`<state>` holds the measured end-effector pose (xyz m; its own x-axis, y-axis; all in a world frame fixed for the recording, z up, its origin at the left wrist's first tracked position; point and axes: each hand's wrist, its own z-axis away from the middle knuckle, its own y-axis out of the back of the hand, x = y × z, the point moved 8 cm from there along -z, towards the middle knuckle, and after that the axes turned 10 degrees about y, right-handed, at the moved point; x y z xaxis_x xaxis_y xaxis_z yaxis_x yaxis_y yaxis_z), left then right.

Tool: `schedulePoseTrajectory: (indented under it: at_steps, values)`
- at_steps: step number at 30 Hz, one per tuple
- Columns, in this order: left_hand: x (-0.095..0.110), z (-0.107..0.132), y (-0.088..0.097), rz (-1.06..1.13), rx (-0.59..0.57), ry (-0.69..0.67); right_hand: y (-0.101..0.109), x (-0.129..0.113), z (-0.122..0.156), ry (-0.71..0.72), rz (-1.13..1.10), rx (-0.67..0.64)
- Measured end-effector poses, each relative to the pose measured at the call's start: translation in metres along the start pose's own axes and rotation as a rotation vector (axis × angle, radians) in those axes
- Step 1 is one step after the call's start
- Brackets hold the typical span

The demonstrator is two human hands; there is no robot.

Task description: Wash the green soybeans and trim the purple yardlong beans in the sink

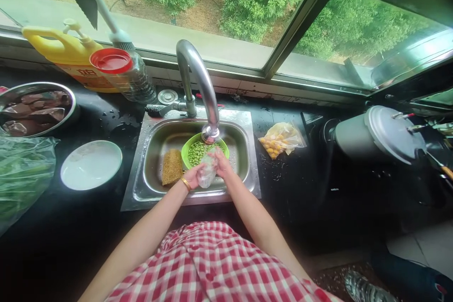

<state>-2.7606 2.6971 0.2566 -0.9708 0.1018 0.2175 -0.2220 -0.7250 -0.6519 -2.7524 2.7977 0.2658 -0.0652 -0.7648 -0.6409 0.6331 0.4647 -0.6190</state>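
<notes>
My left hand (194, 177) and my right hand (222, 163) are closed on a clear plastic bag (208, 173), one on each side. The bag is held over the near rim of a bright green bowl (185, 156). Shelled green beans (197, 152) fill the part of the bowl that shows. The bowl stands in the steel sink (244, 155), under the spout of the faucet (211, 133). Left of it in the basin lies a brown, rough-textured block (171, 167). Whatever is inside the bag is too blurred to make out.
On the left stand a white bowl (91, 165), a metal bowl of dark red chunks (37, 113) and a bag of leafy greens (24, 174). A yellow jug (78, 59) and a red-lidded jar (136, 80) are behind. Rightward lie a bag of yellow pieces (281, 140) and a pressure cooker (371, 134).
</notes>
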Motion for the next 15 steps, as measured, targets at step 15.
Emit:
schedulePoseTrajectory:
  at_steps: [15]
  values:
    - [0.0,-0.01,0.012,0.159,0.159,0.0,-0.004,0.012,0.019,-0.051,0.288,-0.067]
